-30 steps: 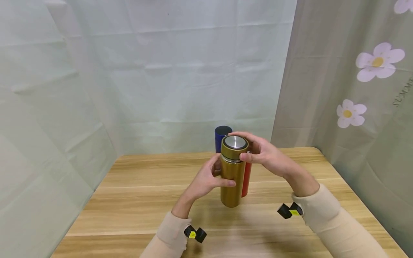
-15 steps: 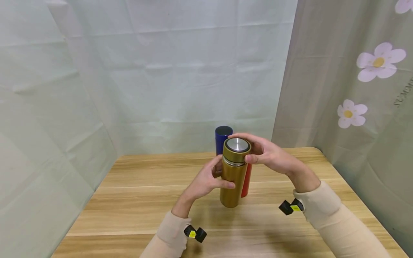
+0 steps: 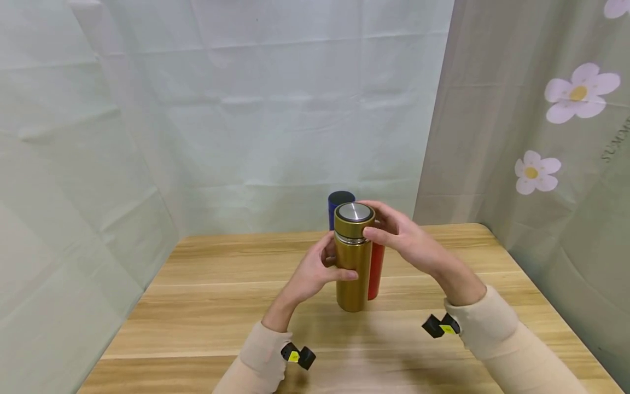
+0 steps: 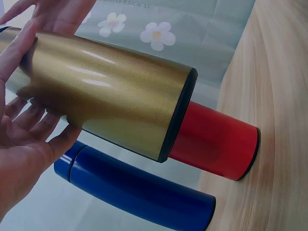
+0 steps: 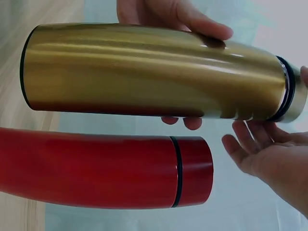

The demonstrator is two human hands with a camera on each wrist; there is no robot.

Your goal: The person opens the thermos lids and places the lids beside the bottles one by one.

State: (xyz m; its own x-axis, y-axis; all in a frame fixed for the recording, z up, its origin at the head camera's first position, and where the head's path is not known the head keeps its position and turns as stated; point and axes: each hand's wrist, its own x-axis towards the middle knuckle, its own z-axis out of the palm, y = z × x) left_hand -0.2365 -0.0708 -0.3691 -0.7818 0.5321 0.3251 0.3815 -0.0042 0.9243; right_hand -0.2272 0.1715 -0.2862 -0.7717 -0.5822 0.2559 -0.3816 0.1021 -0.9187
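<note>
In the head view a gold thermos (image 3: 352, 293) stands nearly upright in both hands, above the table. The left hand (image 3: 313, 272) grips its body, thumb across the near side and fingers round the far side. The right hand (image 3: 407, 239) holds the gold lid (image 3: 348, 229) with its silver top disc, thumb at the near side. A shiny silver band shows between lid and body. From the left wrist, the dark-edged base of the thermos hangs clear of the wood. In the right wrist view, the right hand's fingers (image 5: 248, 139) curl under the lid end.
Close behind the gold thermos stand a red thermos (image 3: 377, 272) and a blue thermos (image 4: 139, 187), both upright on the wooden table (image 3: 221, 306). Pale curtains (image 3: 295, 120) hang behind and at both sides, the right one printed with flowers (image 3: 537, 172).
The gold thermos's top leaned slightly right, then came back left and a little up. The right hand moved with the lid and its wrist has dropped slightly. The left hand's grip looks the same.
</note>
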